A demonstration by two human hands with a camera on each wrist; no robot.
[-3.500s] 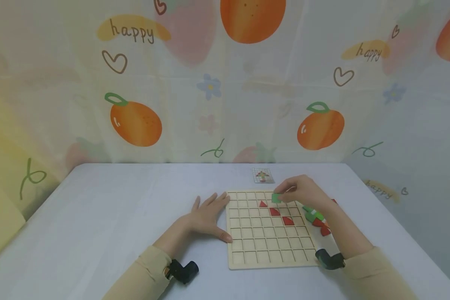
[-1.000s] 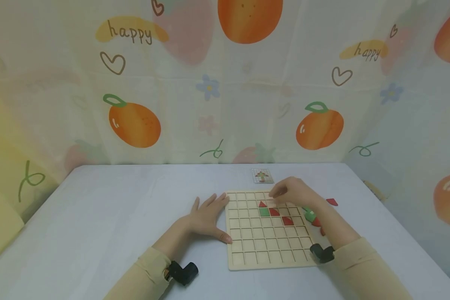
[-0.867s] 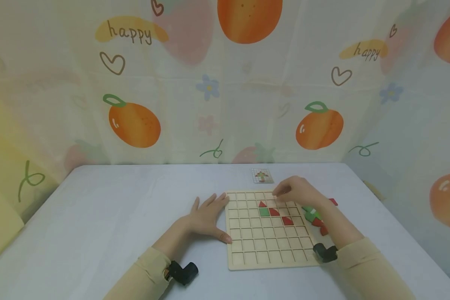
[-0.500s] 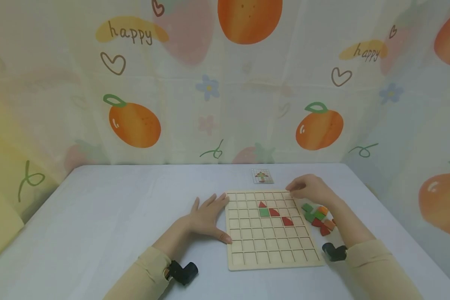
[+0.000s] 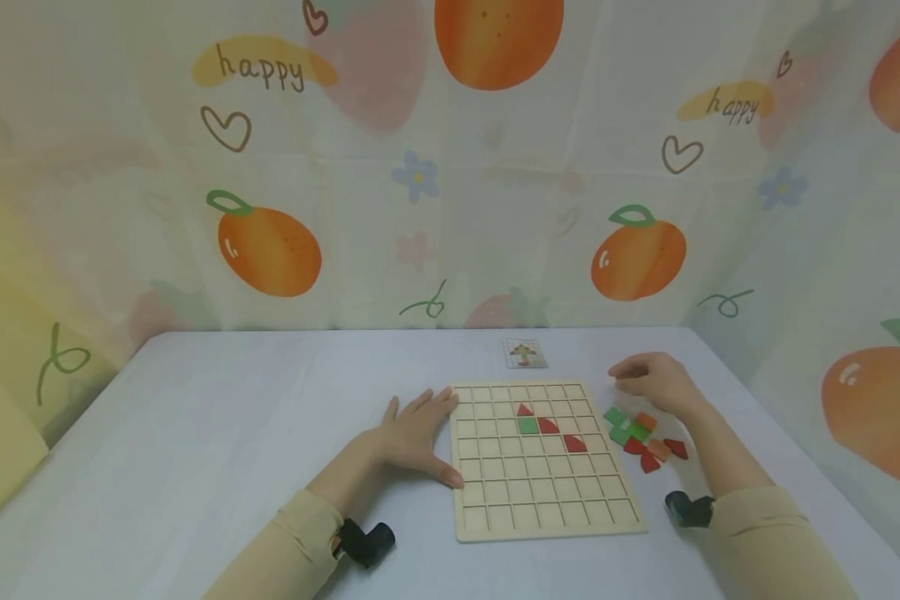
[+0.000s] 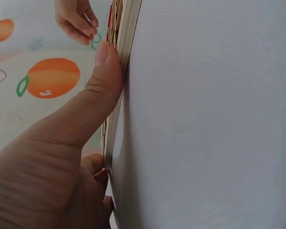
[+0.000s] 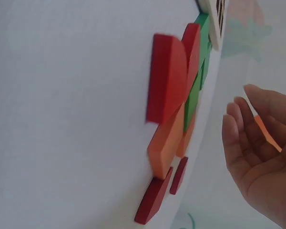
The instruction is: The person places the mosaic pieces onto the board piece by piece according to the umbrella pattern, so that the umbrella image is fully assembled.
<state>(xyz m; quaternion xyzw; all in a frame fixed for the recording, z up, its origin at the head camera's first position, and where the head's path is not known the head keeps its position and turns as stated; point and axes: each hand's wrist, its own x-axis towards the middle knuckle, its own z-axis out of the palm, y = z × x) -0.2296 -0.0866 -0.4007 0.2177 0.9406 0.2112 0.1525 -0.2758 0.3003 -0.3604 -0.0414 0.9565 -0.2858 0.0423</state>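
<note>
A pale wooden grid board (image 5: pixel 510 492) lies on the white table. My left hand (image 5: pixel 412 437) rests at its left edge, fingers spread, with thumb and fingertips on the rim; the left wrist view shows the thumb (image 6: pixel 105 71) along that edge. Set in the grid are a red triangle (image 5: pixel 524 410), a green square (image 5: pixel 528 425) below it, and two red pieces with a curved side, one (image 5: pixel 547 426) beside the square and one (image 5: pixel 575 444) farther right. Holding nothing, my right hand (image 5: pixel 660 382) hovers beyond the board's right side, fingers loosely bent, near the loose blocks.
Loose blocks lie right of the board: several green ones (image 5: pixel 619 430), orange ones (image 5: pixel 658 450) and red ones (image 5: pixel 676 448). A small card (image 5: pixel 525 353) with a coloured figure on a grid lies behind the board. A printed cloth (image 5: pixel 495 208) hangs at the table's back edge.
The green square, earlier in my right hand, now sits in the grid under the red triangle. My right hand has since moved right, off the board. My left hand has stayed put.
</note>
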